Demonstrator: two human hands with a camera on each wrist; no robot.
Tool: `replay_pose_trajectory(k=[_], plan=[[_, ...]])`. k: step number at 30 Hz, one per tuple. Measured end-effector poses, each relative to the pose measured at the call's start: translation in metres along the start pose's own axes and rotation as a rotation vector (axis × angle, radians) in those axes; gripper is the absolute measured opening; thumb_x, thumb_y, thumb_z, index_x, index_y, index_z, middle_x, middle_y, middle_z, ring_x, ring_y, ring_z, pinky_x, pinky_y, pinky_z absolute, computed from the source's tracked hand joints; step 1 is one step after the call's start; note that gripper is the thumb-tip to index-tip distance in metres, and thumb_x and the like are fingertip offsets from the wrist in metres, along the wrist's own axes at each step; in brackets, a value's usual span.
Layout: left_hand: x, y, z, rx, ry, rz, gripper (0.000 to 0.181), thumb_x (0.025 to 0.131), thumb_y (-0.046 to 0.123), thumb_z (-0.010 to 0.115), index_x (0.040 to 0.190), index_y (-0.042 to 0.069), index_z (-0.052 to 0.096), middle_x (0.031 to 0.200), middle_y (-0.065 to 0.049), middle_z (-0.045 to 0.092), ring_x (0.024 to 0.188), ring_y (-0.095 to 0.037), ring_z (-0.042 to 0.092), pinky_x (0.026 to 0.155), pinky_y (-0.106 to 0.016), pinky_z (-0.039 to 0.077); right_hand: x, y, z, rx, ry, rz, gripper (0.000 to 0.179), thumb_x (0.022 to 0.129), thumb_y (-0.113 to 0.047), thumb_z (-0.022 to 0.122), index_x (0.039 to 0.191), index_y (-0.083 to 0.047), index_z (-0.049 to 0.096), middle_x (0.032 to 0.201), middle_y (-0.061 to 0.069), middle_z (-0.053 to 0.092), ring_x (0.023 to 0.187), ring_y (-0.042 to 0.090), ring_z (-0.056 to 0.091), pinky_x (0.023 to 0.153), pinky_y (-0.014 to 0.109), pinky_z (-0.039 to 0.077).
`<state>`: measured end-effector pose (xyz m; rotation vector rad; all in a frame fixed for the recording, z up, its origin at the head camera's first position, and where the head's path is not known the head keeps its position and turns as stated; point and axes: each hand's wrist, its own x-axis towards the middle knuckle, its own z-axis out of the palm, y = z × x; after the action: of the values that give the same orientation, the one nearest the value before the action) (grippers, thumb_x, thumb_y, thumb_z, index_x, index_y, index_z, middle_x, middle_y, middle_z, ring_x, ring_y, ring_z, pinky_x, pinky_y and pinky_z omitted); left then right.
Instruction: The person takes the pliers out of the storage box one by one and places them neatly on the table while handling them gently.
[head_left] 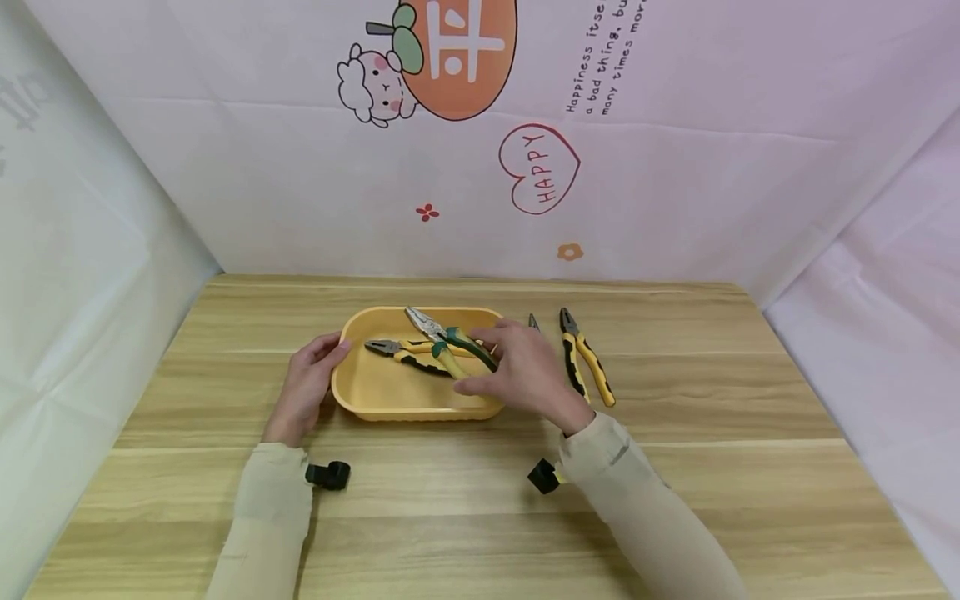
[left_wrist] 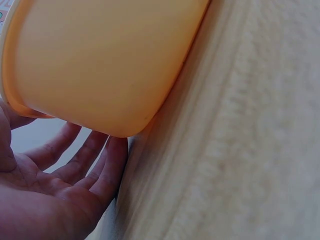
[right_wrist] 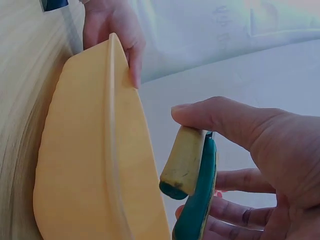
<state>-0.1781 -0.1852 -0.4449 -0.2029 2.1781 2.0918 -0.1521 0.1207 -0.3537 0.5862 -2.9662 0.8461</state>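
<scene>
My left hand [head_left: 302, 379] grips the left end of a yellow plastic tray [head_left: 352, 407], thumb at the rim and fingers against the outer wall [left_wrist: 100, 60]. Over the tray's right half, my right hand [head_left: 528, 367] holds green-and-yellow pliers [head_left: 427, 323] by the handles. In the right wrist view the thumb presses one handle [right_wrist: 182, 160] and the fingers lie along the other. The held pliers' metal nose points to the far left. Beneath them, yellow-and-black pliers [head_left: 408, 357] lie in the tray, partly covered in the head view.
Yellow-and-black pliers [head_left: 596, 362] lie on the wooden table [head_left: 450, 517] right of the tray. Beside them a dark tool tip [head_left: 532, 321] shows, the rest hidden by my right hand. A printed white cloth [head_left: 300, 208] hangs behind the table.
</scene>
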Motion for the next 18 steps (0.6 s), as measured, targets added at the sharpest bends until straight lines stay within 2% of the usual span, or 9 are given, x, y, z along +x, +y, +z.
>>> replay_pose_trajectory(k=[13,18], plan=[[-0.003,0.0,0.0,0.008,-0.009,0.0,0.052,0.109,0.028,0.05,0.15,-0.003,0.043,0.144,-0.023,0.047,0.115,-0.02,0.057,0.087,-0.02,0.053,-0.013,0.014,-0.014,-0.02,0.049,0.045,0.073,0.069,-0.054,0.091,0.128,-0.016,0.073,0.099,-0.002,0.066,0.083,0.015,0.063,0.063,0.031,0.051],[-0.003,0.001,0.0,0.004,-0.011,-0.001,0.052,0.109,0.028,0.05,0.15,-0.003,0.043,0.144,-0.023,0.047,0.114,-0.019,0.057,0.087,-0.02,0.053,-0.017,0.019,-0.02,-0.002,0.066,0.047,0.071,0.068,-0.047,0.093,0.126,-0.012,0.073,0.095,-0.001,0.064,0.083,0.017,0.063,0.064,0.033,0.051]])
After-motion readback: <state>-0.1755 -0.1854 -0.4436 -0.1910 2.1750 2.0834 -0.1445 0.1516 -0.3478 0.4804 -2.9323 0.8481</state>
